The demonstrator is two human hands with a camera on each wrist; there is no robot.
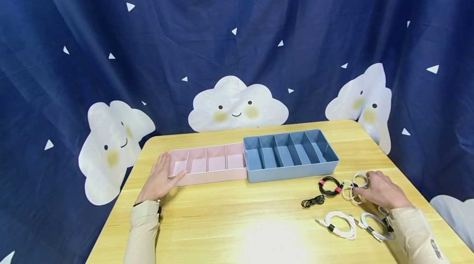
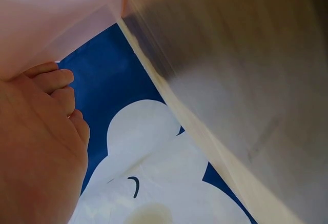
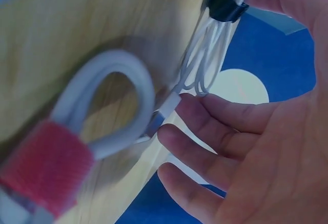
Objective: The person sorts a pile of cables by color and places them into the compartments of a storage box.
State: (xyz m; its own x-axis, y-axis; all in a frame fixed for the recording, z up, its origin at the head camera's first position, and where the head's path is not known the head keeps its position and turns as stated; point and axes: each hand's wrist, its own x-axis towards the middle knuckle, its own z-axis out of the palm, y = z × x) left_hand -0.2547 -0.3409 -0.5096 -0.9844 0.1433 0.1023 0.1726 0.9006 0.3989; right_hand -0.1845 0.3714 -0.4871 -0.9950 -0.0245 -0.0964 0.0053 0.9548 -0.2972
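My left hand [image 1: 157, 181] rests against the left end of a pink divided tray [image 1: 214, 176], fingers extended along its end wall and thumb on the front edge. In the left wrist view, the fingers lie beside the tray's pink wall. At the table's right side, my right hand [image 1: 383, 190] pinches a looped white cable bound with a black strap [image 3: 228, 6], thumb at the strap and fingertips by the loops' lower end. Close beside that hand, a thick pale cable loop [image 3: 120, 62] with a red strap [image 3: 48, 167] shows in the right wrist view.
A blue divided tray [image 1: 292, 172] adjoins the pink one. Right of centre lie a black coiled cable [image 1: 320, 189] with pink straps, a small black cable [image 1: 318, 199], a white coiled cable [image 1: 338, 214] and another pale coil [image 1: 364, 219]. A patterned curtain [image 1: 166, 42] hangs behind the table.
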